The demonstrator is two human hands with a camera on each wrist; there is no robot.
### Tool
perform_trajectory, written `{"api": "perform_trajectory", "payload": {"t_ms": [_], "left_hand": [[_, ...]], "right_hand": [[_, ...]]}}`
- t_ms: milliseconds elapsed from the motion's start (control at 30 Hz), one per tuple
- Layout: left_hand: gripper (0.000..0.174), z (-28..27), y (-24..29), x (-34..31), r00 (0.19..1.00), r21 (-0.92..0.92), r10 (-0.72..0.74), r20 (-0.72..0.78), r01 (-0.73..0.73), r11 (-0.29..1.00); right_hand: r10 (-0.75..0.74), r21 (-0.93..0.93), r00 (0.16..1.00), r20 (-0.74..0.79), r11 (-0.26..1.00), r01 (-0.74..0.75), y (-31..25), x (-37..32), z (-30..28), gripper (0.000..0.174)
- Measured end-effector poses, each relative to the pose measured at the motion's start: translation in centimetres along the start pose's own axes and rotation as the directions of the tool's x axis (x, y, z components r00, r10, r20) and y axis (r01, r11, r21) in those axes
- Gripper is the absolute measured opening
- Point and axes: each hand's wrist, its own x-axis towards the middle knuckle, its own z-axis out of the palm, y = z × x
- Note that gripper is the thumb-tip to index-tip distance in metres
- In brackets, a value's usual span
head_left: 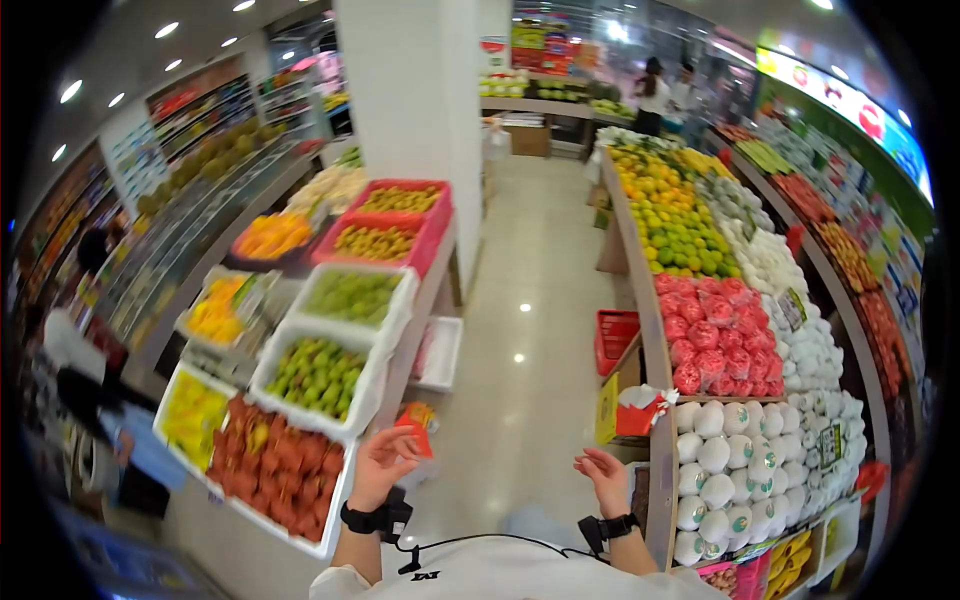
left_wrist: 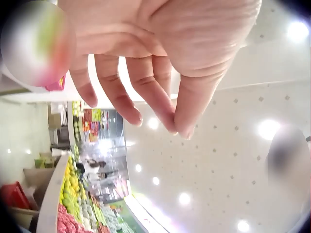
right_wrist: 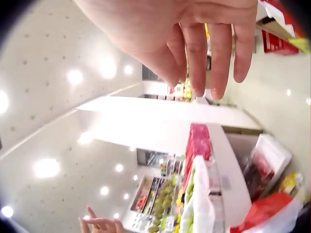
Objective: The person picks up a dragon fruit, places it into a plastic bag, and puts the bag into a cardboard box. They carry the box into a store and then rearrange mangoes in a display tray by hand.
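Note:
My left hand [head_left: 385, 468] is raised beside the box of reddish-brown fruit [head_left: 275, 470] on the left stand. Its fingers are loosely bent and hold nothing; in the left wrist view the thumb [left_wrist: 192, 104] lies close against the index fingertip. On the other side of the aisle, my right hand [head_left: 604, 480] hovers near the stand with white-wrapped round fruit [head_left: 715, 455]. That hand is relaxed too, the fingers [right_wrist: 221, 58] hanging down with nothing in them. A black band with a camera sits on each wrist.
A tiled aisle [head_left: 525, 270] runs ahead between fruit stands. To the left are boxes of green fruit [head_left: 318, 378] and a white pillar [head_left: 408, 100]. Right of the aisle lie red-wrapped fruit [head_left: 715, 335], green and yellow citrus, and a red crate [head_left: 615, 338]. People [head_left: 652, 98] stand far back.

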Motion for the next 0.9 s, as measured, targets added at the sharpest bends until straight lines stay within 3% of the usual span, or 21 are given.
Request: {"api": "perform_trajectory", "payload": {"t_ms": [33,67,133,200,267,333,367,433,467,533,567,600,733,900], "left_hand": [[0.048,1.3,-1.0,3.4,0.996,-0.074,-0.081,0.047,0.084,0.994],[0.047,1.8,-3.0,6.9,0.988,-0.011,-0.109,0.111,0.111,0.994],[0.047,4.3,-6.2,14.0,0.971,0.099,-0.048,0.232,0.026,0.995],[0.046,6.9,-8.6,20.8,0.966,0.090,-0.052,0.253,0.030,0.995],[0.044,9.2,-10.8,27.4,0.984,0.218,-0.041,0.176,0.002,0.976],[0.044,10.7,-11.9,33.4,0.987,0.205,-0.058,0.147,0.027,0.978],[0.044,11.1,-11.7,36.3,0.988,0.241,-0.022,0.154,-0.016,0.971],[0.049,11.1,-12.5,42.1,0.986,0.318,0.037,0.165,-0.088,0.944],[0.050,10.0,-14.0,44.6,0.996,0.279,0.024,0.084,-0.047,0.959],[0.048,8.7,-14.2,49.3,0.996,0.235,0.090,0.009,-0.090,0.968],[0.048,8.1,-14.8,51.4,0.997,0.248,0.064,-0.045,-0.051,0.967],[0.049,7.2,-15.6,53.3,0.994,0.262,0.043,-0.099,-0.016,0.965],[0.050,2.8,-21.8,62.8,0.964,0.346,-0.070,-0.258,0.160,0.925],[0.037,1.3,-25.5,80.2,0.969,0.406,0.032,-0.246,0.073,0.911]], "right_hand": [[-0.050,0.004,0.995,-0.089,0.999,0.051,0.7,1.4,-1.6,0.026],[-0.057,0.012,0.990,-0.131,0.998,0.059,1.4,2.7,-3.3,0.026],[-0.097,-0.177,0.950,-0.296,0.983,0.045,2.4,5.7,-6.5,0.024],[-0.135,-0.460,0.888,-0.440,0.883,-0.094,2.2,9.5,-9.1,0.021],[-0.160,-0.452,0.846,-0.508,0.886,-0.104,1.1,15.4,-11.1,0.020],[-0.260,-0.635,0.861,-0.437,0.767,-0.091,-1.5,21.4,-11.5,0.020],[-0.243,-0.496,0.862,-0.445,0.868,-0.012,-2.3,25.3,-11.4,0.021],[-0.353,-0.640,0.870,-0.345,0.766,0.057,-2.9,33.3,-11.8,0.022],[-0.337,-0.710,0.891,-0.306,0.704,0.022,-6.7,36.5,-9.7,0.023],[-0.453,-0.785,0.880,-0.145,0.593,0.176,-9.0,43.6,-7.9,0.024],[-0.405,-0.705,0.899,-0.166,0.686,0.180,-9.4,47.0,-7.0,0.024],[-0.400,-0.701,0.908,-0.126,0.683,0.204,-10.0,50.3,-6.2,0.025],[-0.529,-0.808,0.847,0.044,0.480,0.342,-11.0,62.7,-4.9,0.026],[-0.434,-0.833,0.901,-0.009,0.502,0.234,-11.5,77.0,-4.8,0.021]]}}
